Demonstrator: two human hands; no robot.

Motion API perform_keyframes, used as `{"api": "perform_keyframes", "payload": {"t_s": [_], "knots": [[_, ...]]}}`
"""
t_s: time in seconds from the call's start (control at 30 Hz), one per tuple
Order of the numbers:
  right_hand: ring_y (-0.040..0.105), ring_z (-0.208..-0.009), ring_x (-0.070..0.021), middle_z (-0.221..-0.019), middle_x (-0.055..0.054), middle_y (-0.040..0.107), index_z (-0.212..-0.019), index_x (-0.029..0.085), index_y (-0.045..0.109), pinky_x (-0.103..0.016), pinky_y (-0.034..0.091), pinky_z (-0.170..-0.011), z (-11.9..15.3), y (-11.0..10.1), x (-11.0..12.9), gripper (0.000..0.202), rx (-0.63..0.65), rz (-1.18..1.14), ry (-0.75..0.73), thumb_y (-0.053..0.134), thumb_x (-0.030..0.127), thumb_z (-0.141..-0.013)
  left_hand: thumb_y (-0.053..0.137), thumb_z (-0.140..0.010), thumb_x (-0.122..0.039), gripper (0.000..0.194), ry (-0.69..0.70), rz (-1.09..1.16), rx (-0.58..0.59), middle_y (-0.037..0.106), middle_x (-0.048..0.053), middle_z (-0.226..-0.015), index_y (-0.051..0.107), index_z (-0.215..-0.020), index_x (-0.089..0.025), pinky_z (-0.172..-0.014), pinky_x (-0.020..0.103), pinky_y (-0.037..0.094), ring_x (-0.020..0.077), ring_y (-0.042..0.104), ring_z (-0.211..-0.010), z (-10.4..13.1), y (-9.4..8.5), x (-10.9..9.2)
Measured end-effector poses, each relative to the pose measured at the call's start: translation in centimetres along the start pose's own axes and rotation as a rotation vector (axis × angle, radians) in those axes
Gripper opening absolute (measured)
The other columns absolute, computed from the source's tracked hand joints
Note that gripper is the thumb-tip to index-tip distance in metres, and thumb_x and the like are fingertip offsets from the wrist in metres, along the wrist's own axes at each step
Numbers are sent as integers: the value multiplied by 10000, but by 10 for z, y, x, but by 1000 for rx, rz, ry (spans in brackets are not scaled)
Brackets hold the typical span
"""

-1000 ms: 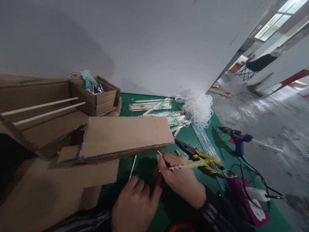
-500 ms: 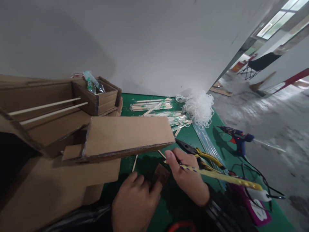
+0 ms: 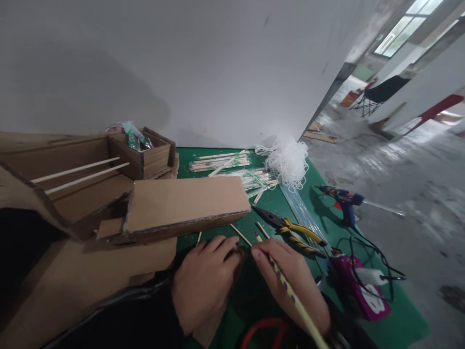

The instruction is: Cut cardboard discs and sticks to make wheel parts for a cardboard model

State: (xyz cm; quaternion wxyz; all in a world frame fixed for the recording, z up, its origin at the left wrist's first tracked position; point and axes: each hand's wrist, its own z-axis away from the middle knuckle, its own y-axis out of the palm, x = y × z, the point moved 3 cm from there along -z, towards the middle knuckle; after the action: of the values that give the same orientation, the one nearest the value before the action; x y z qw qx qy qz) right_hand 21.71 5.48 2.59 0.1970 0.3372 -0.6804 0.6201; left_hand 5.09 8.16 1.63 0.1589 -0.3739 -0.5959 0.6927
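My right hand (image 3: 296, 281) is closed around a yellow pencil (image 3: 290, 293) with dark spots. Its tip points up and away, close to thin wooden sticks (image 3: 241, 235) on the green tabletop. To the left, my left hand (image 3: 203, 281) grips a brown piece of cardboard (image 3: 209, 332) from above, fingers bent over its far edge; most of the piece is hidden under the hand. Just beyond that hand lies a long closed cardboard box (image 3: 189, 198). Pliers (image 3: 278, 222) with yellow and black handles rest past my right hand.
A larger cardboard structure (image 3: 83, 208) with two sticks across it fills the left. Behind lie bagged sticks (image 3: 220, 162) and tangled white cord (image 3: 286, 162). On the right are a blue glue gun (image 3: 345, 203), cables and a purple box (image 3: 358, 286). A red handle (image 3: 265, 329) shows in front.
The pencil has swung from lying sideways to pointing away, tip forward. My left hand has shifted forward, now covering more of the cardboard piece. The view has shifted a little.
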Motion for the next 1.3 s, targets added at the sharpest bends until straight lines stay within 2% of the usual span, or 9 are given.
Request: {"api": "perform_keyframes", "payload": {"t_s": [0.13, 0.2, 0.37, 0.5, 0.6, 0.73, 1.0, 1.13, 1.3], "knots": [[634, -788, -194, -831, -24, 700, -974, 224, 634, -312, 464, -737, 35, 20, 8, 121, -6, 93, -166, 514, 237, -983, 516, -903, -125, 330, 37, 63, 15, 645, 3, -1357, 642, -1188, -232, -936, 445, 471, 265, 553, -1219, 2, 4, 7], [632, -741, -172, -776, 8, 715, -987, 241, 633, -294, 443, -672, 53, 38, 12, 187, 8, 66, -420, 489, 356, -1015, 522, -883, -111, 366, 37, 75, 43, 651, -5, -1346, 641, -1204, -241, -940, 455, 462, 271, 555, -1201, 2, 5, 10], [644, -1045, -101, -1109, -7, 764, -1134, 244, 613, -268, 449, -847, 80, 86, 6, 253, 88, 139, -709, 394, 356, -1074, 479, -855, -43, 462, 59, 82, 111, 635, -4, -1345, 633, -1228, -270, -927, 446, 457, 275, 540, -1178, -1, -1, 14], [609, -1066, -120, -1080, 2, 770, -1161, 237, 617, -303, 443, -786, 81, 103, 10, 265, -1, 248, -734, 398, 354, -1070, 468, -857, -30, 431, 51, 83, 133, 641, 4, -1303, 656, -1157, -277, -911, 425, 460, 264, 549, -1124, -6, -6, 14], [597, -1030, -138, -1110, 25, 757, -1126, 277, 610, -300, 422, -712, 75, 111, 17, 222, 77, 304, -719, 449, 407, -1046, 488, -853, -37, 392, 40, 57, 131, 644, 25, -1277, 665, -1120, -263, -912, 425, 453, 267, 549, -1109, -7, -8, 11], [577, -965, -190, -1071, 61, 753, -999, 286, 585, -326, 357, -642, 60, 103, 32, 71, 50, 336, -688, 536, 337, -999, 506, -837, -35, 390, 39, 44, 146, 648, 29, -1241, 668, -1104, -267, -904, 419, 444, 265, 551, -1081, -8, -9, 12], [551, -819, -190, -739, 24, 687, -848, 233, 585, -358, 374, -686, 46, 83, 43, 170, 71, 318, -699, 533, 290, -999, 484, -840, -26, 406, 92, 34, 71, 663, 29, -1169, 668, -1119, -256, -859, 382, 438, 239, 562, -1009, -3, -12, 19], [553, -792, -177, -730, 43, 665, -831, 235, 610, -365, 415, -773, 44, 61, 43, 196, 173, 293, -757, 549, 307, -1003, 479, -863, -41, 362, 99, 5, 10, 667, 36, -1110, 668, -1093, -245, -789, 374, 432, 237, 572, -948, 1, -13, 21], [584, -950, -178, -845, 46, 713, -884, 242, 631, -377, 414, -911, 41, 23, 40, 144, 357, 368, -761, 596, 336, -987, 469, -877, -35, 336, 75, -21, 38, 643, 39, -1002, 666, -1057, -239, -743, 364, 415, 231, 569, -887, 4, -12, 25]]}}
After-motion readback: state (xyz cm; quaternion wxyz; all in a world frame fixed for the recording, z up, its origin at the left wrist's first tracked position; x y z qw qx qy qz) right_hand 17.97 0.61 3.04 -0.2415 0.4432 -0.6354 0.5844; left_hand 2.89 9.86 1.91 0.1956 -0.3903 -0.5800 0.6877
